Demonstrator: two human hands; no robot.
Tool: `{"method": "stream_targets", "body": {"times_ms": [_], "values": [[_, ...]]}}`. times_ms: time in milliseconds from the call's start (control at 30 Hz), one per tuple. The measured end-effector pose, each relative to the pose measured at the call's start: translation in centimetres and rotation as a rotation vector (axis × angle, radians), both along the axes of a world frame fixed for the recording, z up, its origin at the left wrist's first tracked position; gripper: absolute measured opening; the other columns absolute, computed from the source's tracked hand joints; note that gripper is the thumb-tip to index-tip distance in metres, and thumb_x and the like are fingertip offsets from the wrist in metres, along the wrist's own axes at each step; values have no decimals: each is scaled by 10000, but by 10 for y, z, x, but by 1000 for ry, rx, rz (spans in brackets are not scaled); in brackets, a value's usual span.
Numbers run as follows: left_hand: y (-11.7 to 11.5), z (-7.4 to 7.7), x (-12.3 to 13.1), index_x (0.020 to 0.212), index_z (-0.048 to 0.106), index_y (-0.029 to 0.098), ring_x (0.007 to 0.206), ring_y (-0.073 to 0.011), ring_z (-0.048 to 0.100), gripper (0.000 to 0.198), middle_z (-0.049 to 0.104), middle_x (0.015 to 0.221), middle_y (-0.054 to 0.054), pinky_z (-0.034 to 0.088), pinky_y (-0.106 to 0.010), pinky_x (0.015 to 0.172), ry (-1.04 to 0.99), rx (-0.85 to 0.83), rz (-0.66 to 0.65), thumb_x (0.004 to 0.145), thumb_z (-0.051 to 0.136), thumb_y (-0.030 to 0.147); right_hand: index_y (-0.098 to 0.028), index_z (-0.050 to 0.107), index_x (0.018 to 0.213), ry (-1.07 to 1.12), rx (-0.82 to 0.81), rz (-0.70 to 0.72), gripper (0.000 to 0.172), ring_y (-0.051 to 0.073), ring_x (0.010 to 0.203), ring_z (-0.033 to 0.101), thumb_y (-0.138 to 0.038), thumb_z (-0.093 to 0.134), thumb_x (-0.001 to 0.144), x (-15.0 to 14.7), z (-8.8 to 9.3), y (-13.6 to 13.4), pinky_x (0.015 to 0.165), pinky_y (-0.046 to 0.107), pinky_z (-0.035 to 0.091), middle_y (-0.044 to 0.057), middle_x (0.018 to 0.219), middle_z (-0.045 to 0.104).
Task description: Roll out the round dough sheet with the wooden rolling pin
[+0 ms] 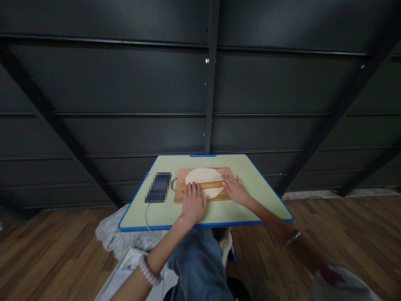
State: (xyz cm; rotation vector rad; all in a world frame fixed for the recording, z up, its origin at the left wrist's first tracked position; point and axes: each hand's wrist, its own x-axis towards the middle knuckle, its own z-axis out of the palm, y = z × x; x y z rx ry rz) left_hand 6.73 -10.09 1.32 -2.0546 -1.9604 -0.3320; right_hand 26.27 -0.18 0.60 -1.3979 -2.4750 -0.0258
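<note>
A wooden rolling pin (210,185) lies crosswise on a flat, pale round of dough (203,174). Under the dough is a wooden cutting board (179,197) with a metal ring handle (173,184) at its left side. My left hand (193,204) rests over the left end of the pin, its fingers laid across the top and pressing it. Over the right end, my right hand (236,190) holds the pin from above. Both palms hide parts of the pin, the dough and the board's near edge.
The board sits on a small pale-green table (219,215) with a blue rim. Left of it lies a blurred-out phone (158,188) with a white cable (145,215) running off the near edge. A dark panelled wall (150,83) rises behind. Crumpled grey-white cloth (111,232) is below left.
</note>
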Motion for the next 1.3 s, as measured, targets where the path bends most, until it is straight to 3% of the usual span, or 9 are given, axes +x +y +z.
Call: {"method": "stream_targets", "body": {"times_ms": [267, 400, 600, 833, 1100, 1300], "values": [[54, 9, -14, 1384, 267, -75, 1348, -376, 222, 777, 283, 1432, -282, 185, -461, 1091, -37, -159, 114, 908, 249, 539, -155, 393, 1379, -74, 154, 94, 508, 188, 1332, 311, -329, 139, 976, -7, 7, 25, 1121, 439, 132, 71, 1402, 438], [81, 12, -29, 1388, 279, -52, 1365, -334, 203, 759, 265, 1450, -255, 158, -438, 1111, -78, -202, 67, 915, 180, 533, -140, 429, 1355, -86, 173, 121, 505, 198, 1320, 331, -346, 168, 974, -5, 8, 36, 1121, 406, 170, 79, 1385, 461], [129, 16, -51, 1381, 369, 72, 1400, -234, 99, 704, 236, 1493, -127, 73, -422, 1138, -92, -323, -69, 920, 71, 513, -155, 417, 1363, -16, 93, 157, 514, 197, 1309, 354, -408, 215, 963, -4, 10, 43, 1107, 377, 248, 79, 1384, 460], [175, 21, -54, 1415, 301, 104, 1404, -167, 69, 683, 203, 1508, -85, 0, -400, 1138, -128, -444, -157, 918, 51, 500, -169, 395, 1368, 46, 9, 210, 506, 199, 1285, 389, -428, 255, 956, -2, 13, 44, 1091, 382, 290, 83, 1376, 464], [209, 23, -61, 1467, 143, 197, 1398, -183, 96, 722, 117, 1520, -33, 153, -391, 1124, -242, -561, -209, 883, -22, 588, -160, 456, 1318, 11, 67, 157, 459, 211, 1251, 423, -379, 262, 965, -6, 13, 49, 1066, 388, 309, 98, 1320, 520], [215, 17, -54, 1465, 149, 180, 1402, -216, 40, 664, 118, 1523, -34, 118, -485, 1118, -160, -481, -146, 912, 33, 528, -172, 461, 1324, -39, 95, 62, 491, 226, 1273, 395, -423, 242, 964, -8, 9, 48, 1074, 381, 280, 90, 1332, 512]]}}
